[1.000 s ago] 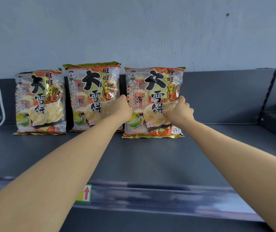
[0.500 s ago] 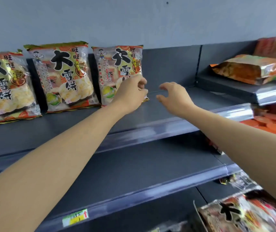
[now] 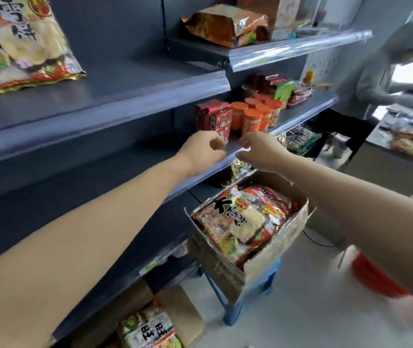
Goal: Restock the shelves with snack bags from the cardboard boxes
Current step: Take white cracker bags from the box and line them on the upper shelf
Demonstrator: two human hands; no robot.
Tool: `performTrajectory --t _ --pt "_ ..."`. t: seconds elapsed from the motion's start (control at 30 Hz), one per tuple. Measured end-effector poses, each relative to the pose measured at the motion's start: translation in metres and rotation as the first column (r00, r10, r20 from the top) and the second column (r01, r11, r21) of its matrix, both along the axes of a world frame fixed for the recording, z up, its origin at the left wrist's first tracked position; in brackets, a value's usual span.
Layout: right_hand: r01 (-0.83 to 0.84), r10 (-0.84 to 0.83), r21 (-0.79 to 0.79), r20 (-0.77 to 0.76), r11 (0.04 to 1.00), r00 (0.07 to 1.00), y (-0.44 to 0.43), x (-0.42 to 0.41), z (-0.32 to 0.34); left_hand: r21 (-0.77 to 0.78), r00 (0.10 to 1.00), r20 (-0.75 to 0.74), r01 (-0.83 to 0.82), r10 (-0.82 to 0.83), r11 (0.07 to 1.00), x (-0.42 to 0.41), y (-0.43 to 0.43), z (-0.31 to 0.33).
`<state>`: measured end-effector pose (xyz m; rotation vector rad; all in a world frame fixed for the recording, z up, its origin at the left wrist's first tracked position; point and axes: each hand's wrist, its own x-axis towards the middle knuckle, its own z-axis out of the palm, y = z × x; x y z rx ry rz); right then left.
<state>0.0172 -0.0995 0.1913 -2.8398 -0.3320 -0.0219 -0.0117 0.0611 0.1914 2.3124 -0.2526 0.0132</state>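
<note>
The left hand (image 3: 201, 153) and right hand (image 3: 259, 151) hover empty, fingers loosely curled, above the box (image 3: 270, 262). The top snack bag (image 3: 240, 219) looks light, crinkly and breakable; best gripped by its edges.

A: How many hands and boxes appear?

B: Two hands, the left hand (image 3: 201, 153) and the right hand (image 3: 259, 151), both empty with fingers loosely curled. One open cardboard box (image 3: 270, 257) on one blue stool (image 3: 240, 300).

A: And the snack bags?

B: One snack bag (image 3: 22, 43) on the upper shelf (image 3: 125, 96); the top bag (image 3: 240, 217) in the box covers others, so that count cannot be told. One floor bag (image 3: 150, 332) below. Orange canisters (image 3: 251, 120): at least five. One other person (image 3: 376, 79).
</note>
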Motion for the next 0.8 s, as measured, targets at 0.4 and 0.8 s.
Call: performTrajectory --t 0.4,0.8 --pt "-0.210 0.136 -0.166 -0.372 0.963 0.918 -0.060 0.056 -0.107 -0.048 0.845 -0.466 -0.320 0.262 0.946 0.035 -0.061 -0.124" --pt "-0.272 0.113 -0.151 -0.648 0.950 0.753 -0.072 0.100 -0.217 0.031 0.386 -0.827 -0.694 0.408 0.719 0.041 -0.081 -0.244"
